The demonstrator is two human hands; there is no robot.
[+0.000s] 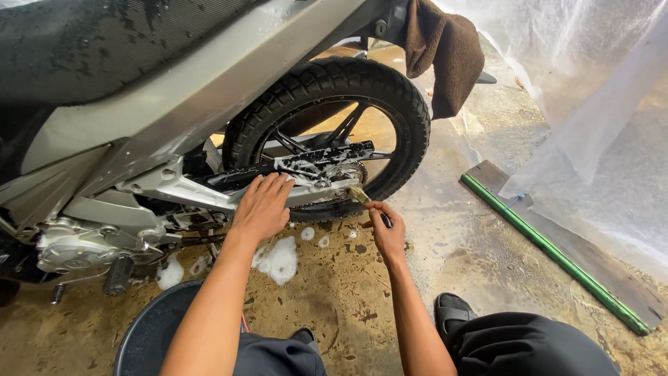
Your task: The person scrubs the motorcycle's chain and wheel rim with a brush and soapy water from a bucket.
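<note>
While my knees sit close behind a dark bucket (149,334), my left hand (263,207) lies open, fingers flat on the silver swingarm (209,191). My right hand (387,230) is closed around a small brush (360,196), bristles at the soapy chain guard (327,159) just beyond my fingertips. Foam covers the guard; I judge the tyre (348,80) beyond is unscrubbed. Right of my fingers, wet floor (459,244) stays open up to a green-edged board (557,251).

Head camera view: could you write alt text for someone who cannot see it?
A person's right hand holds a small brush to the soapy swingarm by a motorcycle's rear wheel, while the left hand rests flat on the swingarm. Foam lies on the wet concrete floor, and a brown cloth hangs above the tyre.
</note>
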